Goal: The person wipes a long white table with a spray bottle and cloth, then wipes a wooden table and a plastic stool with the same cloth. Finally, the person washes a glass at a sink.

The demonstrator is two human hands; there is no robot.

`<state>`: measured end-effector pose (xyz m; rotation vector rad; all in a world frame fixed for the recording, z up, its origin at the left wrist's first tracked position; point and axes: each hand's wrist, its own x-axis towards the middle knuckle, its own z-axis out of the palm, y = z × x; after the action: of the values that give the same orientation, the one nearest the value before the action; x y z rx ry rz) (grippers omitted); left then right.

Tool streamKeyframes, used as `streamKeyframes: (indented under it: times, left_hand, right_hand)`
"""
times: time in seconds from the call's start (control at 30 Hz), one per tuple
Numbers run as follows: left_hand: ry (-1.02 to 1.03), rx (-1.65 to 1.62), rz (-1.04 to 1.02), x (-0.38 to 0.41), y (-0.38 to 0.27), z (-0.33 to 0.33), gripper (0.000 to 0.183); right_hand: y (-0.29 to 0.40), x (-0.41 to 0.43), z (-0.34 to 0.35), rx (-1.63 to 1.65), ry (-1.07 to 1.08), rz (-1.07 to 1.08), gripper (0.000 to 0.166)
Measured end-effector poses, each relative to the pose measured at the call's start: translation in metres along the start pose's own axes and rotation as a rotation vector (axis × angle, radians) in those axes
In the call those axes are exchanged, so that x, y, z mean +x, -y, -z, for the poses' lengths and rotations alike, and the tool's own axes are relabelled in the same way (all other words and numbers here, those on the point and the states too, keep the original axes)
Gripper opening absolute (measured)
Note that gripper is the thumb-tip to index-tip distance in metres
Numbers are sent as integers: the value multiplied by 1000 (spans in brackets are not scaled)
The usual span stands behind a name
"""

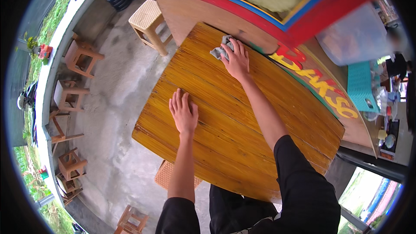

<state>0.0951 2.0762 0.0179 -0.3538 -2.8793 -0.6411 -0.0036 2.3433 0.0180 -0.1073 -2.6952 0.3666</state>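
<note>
A varnished wooden plank table [214,149] spreads out in front of me. My right hand [236,59] reaches to its far side and presses a crumpled grey cloth [218,52] on the tabletop; the fingers cover part of the cloth. Nearer the left edge, my left hand [184,113] lies palm down on the planks with nothing in it. Its thumb stands apart from the fingers.
A painted stall counter [198,9] with red and blue trim and lettering borders the table's far side. A woven plastic stool [148,16] stands beyond the left corner, another [164,172] partly under the table. Several stools line the low wall [42,104]. A teal basket [360,84] sits right.
</note>
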Motion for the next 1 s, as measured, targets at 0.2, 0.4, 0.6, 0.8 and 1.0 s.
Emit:
streamKeyframes:
  times: [0.2,0.4,0.6,0.8,1.0]
  left_hand:
    - [-50,-145,60,-39,-16,1,34]
    - [155,-259,-127,-163,-143,-22,35]
    - [288,69,-340,-236,-227,-46,43]
    - [287,168,-324,-233,-233,-43,48]
    - [271,154,-322,-234,-231,-46,47]
  right_hand:
    - [-74,-103,70,-11,2,-94,40]
    - [-152,-222,150,-129,28,-266,41]
    - [-215,-362,233,-206,20,-376,44]
    - [-205,-485,281,-188,16,-470,46]
    - [-148,-532,294,-154,75,-541,44]
